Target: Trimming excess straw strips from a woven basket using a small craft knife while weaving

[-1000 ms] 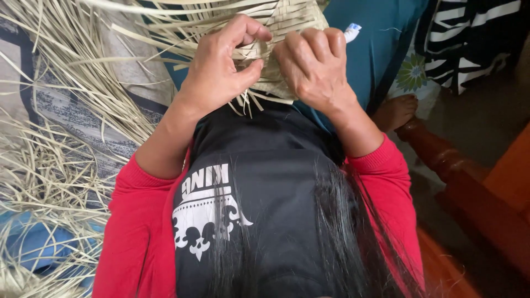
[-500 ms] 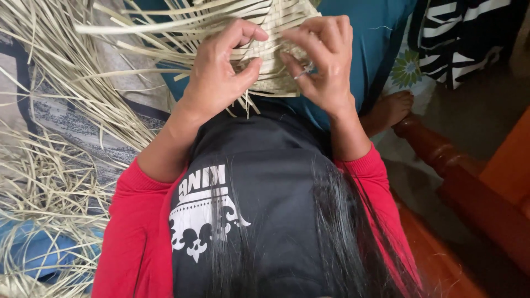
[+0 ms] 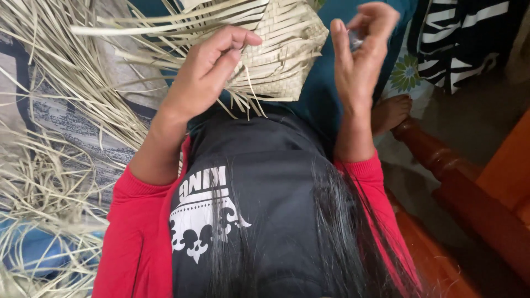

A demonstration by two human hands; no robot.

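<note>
My left hand (image 3: 204, 72) grips the near edge of a woven mat piece of pale dried leaf strips (image 3: 281, 44), thumb and fingers closed on its loose ends. Long unwoven strips (image 3: 138, 27) fan out from it to the left. My right hand (image 3: 359, 66) is raised off the weave, just to its right, with the fingers curled and a small pale object (image 3: 355, 38) pinched between thumb and fingertips. The weave rests over teal cloth (image 3: 314, 99) on my lap.
A heap of loose dried strips (image 3: 55, 182) covers the patterned bedding at left. A bare foot (image 3: 389, 110) lies by a reddish wooden frame (image 3: 458, 182) at right. Black-and-white striped cloth (image 3: 464, 38) and a flowered cloth (image 3: 406, 74) lie at the upper right.
My right hand has lifted off the weave and moved right, away from the left hand. My left hand keeps its hold on the woven edge.
</note>
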